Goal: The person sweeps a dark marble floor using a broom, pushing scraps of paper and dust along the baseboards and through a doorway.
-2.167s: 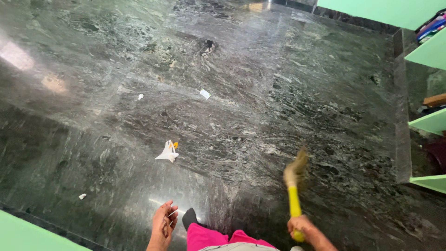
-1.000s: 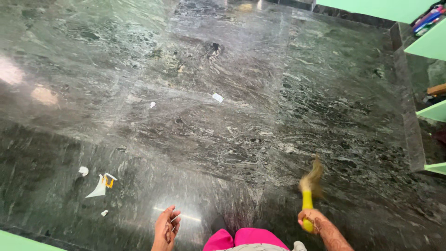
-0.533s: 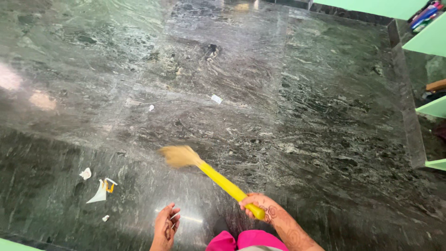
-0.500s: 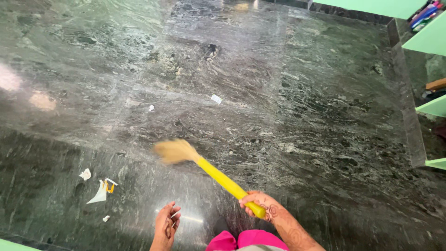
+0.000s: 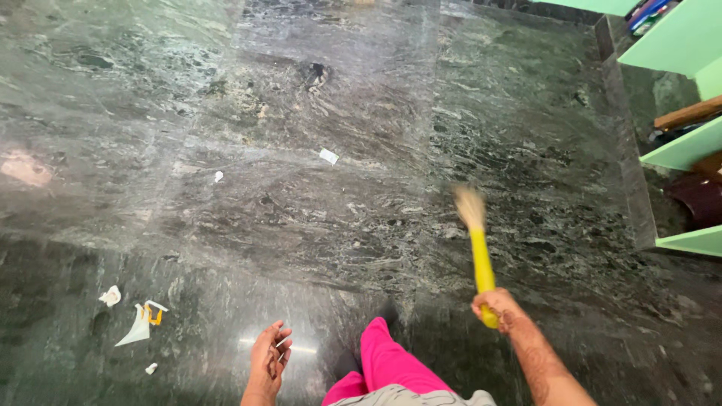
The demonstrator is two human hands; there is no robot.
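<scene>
1. The right hand (image 5: 496,304), lower right of the frame, is clenched round the yellow handle of a broom (image 5: 478,248), whose blurred bristles point up-frame over the dark marble floor (image 5: 526,113).
2. The left hand (image 5: 268,361), bottom centre, hangs loosely curled; whether it holds anything I cannot tell.
3. Sweeping looks partly done: torn white scraps (image 5: 139,323) lie gathered at lower left, while a paper bit (image 5: 329,156) and a smaller fleck (image 5: 218,177) lie mid-floor, unswept.
4. The green shelves (image 5: 677,150) at right hold dim, unclear items.

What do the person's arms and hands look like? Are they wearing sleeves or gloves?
Both hands are bare, with no gloves. The right hand and its forearm carry dark, swirly painted patterns. No sleeve shows on that forearm, which is bare up to the picture's edge. The left hand is bare too, with no sleeve at its wrist; any pattern on it is too blurred to tell.
</scene>
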